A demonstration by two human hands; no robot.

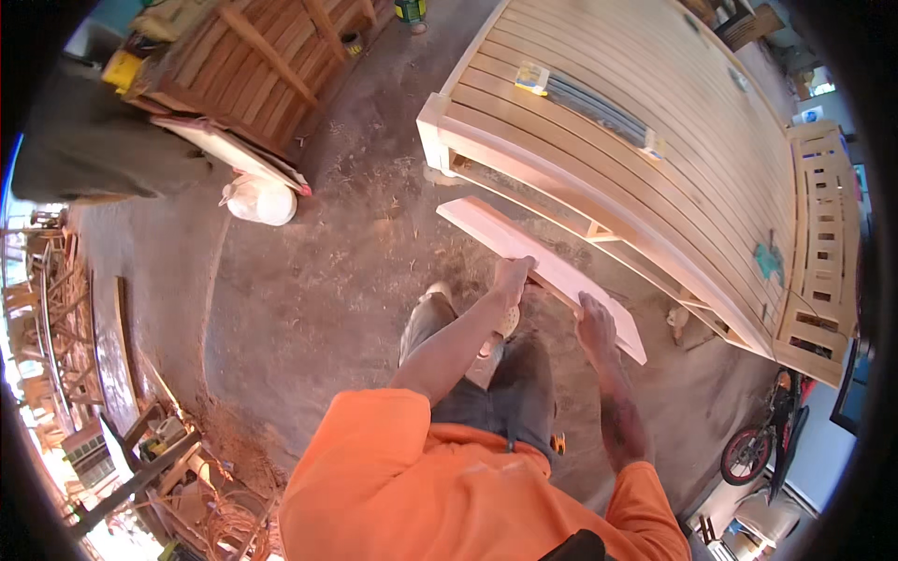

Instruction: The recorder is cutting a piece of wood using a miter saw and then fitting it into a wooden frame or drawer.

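Orange shirt (412, 486) fills the bottom ctr of the frame, w/ dark trousers (510, 379) just above it. Both bare forearms reach up to a pale, flat wooden board (538, 264), which sits a bit R of ctr, held diagonally from upper L to lower R. Left hand (512, 280) grips its near long edge approx midway; right hand (597, 329) grips the same edge nr the lower-R end. On both, the fingers pinch the board, though the parts beneath it are hidden, so can't tell exactly how they lie. Brown floor (309, 309) spreads below & to the L. Beyond the board, upper R, stands a big slatted wooden unit (645, 56), w/ a bundle of grey metal strips (599, 110) lying on its slats & a teal item (769, 262) nr its R end. Lower R: bike w/ red-rimmed wheel (746, 455). Upper L: rounded white item (262, 200) on the floor, next to a brown slatted wooden piece (238, 79). Green tin (410, 11) at the top edge, L of ctr.
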